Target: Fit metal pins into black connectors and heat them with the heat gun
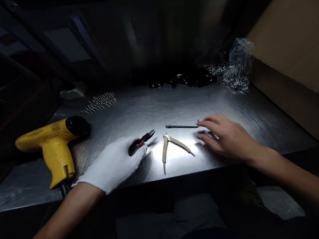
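Red-and-black pliers (141,143) sit in my gloved left hand (116,163), nearer the tabletop's (149,111) near edge than its far one, tips aimed away toward the far right; the left fingers are closed around the handles, thumb laid alongside; I judge this tool light, stiff and hard to damage, best taken by the sleeved handles, clear of the pointed tips; just beyond lies a slim dark rod (182,127), roughly parallel to the near edge, a small upturned bend at its right end; probably metal, light and rigid, smooth enough to slip or roll, so I would pinch it near mid-length or at the bend; my bare right hand (227,138) is at that end, thumb and forefinger moderately apart; contact with the rod I cannot tell, the hand being blurred; between the hands, close to the near edge, tan-handled pliers (165,148) rest with handles splayed, grippy-looking at the sleeves, bare at the handle ends; farther out, a yellow heat gun (56,145) lies toward the left edge, small metal parts (99,102) in rows beyond it; dark glossy items (186,80) line the far edge, and a clear bag (241,66) of shiny pieces stands by the far right corner.
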Demonstrator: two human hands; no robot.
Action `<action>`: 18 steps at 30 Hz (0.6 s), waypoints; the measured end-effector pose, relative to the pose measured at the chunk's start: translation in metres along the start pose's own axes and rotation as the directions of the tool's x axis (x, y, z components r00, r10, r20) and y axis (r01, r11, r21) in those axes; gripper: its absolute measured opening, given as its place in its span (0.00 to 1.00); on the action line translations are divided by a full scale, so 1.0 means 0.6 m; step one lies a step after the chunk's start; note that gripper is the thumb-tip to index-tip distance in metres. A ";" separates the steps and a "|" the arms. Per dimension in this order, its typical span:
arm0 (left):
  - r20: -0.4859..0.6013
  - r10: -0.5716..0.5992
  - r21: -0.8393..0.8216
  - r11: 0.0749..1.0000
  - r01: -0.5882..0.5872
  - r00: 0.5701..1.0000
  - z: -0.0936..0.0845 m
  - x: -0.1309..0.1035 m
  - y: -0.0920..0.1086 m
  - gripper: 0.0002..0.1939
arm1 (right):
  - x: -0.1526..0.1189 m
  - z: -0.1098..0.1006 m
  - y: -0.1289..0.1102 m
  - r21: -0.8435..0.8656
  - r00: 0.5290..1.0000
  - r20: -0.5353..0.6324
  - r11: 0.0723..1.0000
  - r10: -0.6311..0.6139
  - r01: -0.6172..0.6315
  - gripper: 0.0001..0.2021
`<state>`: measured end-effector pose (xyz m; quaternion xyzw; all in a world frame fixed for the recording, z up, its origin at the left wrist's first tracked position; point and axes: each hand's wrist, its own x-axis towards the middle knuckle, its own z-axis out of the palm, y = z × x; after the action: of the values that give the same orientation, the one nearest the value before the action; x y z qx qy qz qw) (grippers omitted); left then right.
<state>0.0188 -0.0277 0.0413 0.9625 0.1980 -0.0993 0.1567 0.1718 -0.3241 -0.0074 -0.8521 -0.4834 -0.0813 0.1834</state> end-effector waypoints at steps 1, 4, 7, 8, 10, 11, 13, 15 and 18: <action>0.010 0.001 0.016 1.000 -0.001 1.000 0.001 0.001 0.000 0.18 | 0.038 0.018 -0.001 -0.043 0.999 0.050 0.999 -0.009 0.011 0.18; 0.024 0.017 0.053 0.998 -0.018 1.000 0.007 0.005 -0.001 0.17 | 0.107 0.059 0.003 -0.074 0.988 0.138 0.994 -0.075 0.086 0.10; 0.004 -0.006 0.077 0.997 0.005 1.000 0.013 0.009 -0.004 0.16 | 0.126 0.069 0.007 -0.093 0.968 0.209 0.982 -0.141 0.163 0.10; -0.006 -0.018 0.084 0.996 0.019 1.000 0.014 0.011 -0.005 0.15 | 0.130 0.065 0.005 -0.110 0.958 0.237 0.975 -0.161 0.192 0.10; -0.020 -0.036 0.099 0.994 0.038 0.999 0.017 0.014 -0.007 0.15 | 0.140 0.049 -0.004 -0.165 0.937 0.283 0.952 -0.204 0.258 0.09; -0.025 -0.040 0.109 0.993 0.043 0.999 0.019 0.015 -0.007 0.15 | 0.150 0.038 -0.012 -0.197 0.926 0.300 0.935 -0.228 0.294 0.09; -0.027 -0.038 0.126 0.991 0.041 0.999 0.022 0.018 -0.009 0.15 | 0.177 0.013 -0.034 -0.246 0.907 0.316 0.900 -0.277 0.361 0.10; -0.028 -0.025 0.141 0.990 0.028 0.999 0.025 0.020 -0.011 0.16 | 0.214 -0.010 -0.060 -0.264 0.891 0.329 0.875 -0.313 0.406 0.13; -0.024 -0.024 0.156 0.987 0.028 0.999 0.024 0.022 -0.015 0.16 | 0.268 -0.032 -0.100 -0.244 0.896 0.357 0.900 -0.263 0.362 0.17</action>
<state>0.0254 -0.0204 0.0220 0.9702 0.2039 -0.1058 0.0770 0.2050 -0.1761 0.0748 -0.7819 -0.6201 -0.0461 -0.0450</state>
